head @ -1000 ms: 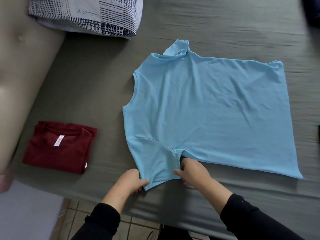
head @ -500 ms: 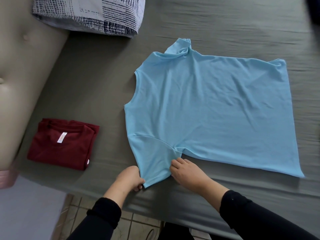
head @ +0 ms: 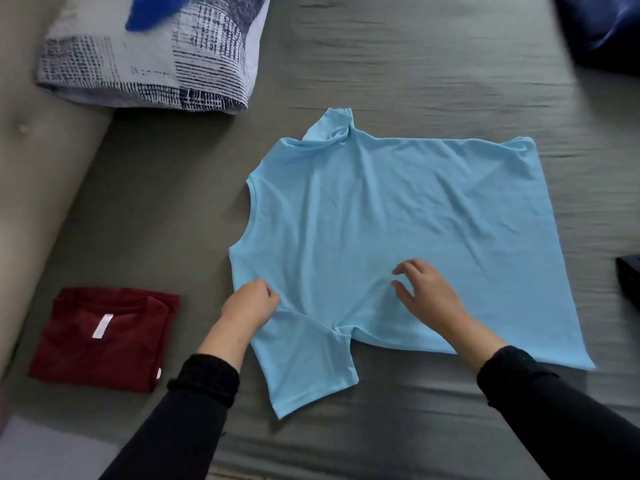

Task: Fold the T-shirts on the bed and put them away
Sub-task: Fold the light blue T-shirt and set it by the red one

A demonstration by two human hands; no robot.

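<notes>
Covering the whole view, a grey bed (head: pixel 415 64) holds everything. At its centre a blue shirt (head: pixel 398 220) lies spread flat, neck toward nine o'clock, hem toward three, the near sleeve pointing to six. A patterned pillow (head: pixel 156 64) sits at eleven o'clock. A red shirt (head: pixel 104 334), already folded, rests at eight o'clock, well apart from the blue one. The left hand (head: pixel 251 306), fingers curled, pinches the blue shirt at its near shoulder. The right hand (head: pixel 426 296) hovers at the shirt's middle, fingers loosely spread, holding nothing. Judging by this, the blue shirt's first fold is just starting; next, the right hand likely needs to pinch the cloth so both hands can lift and fold.
</notes>
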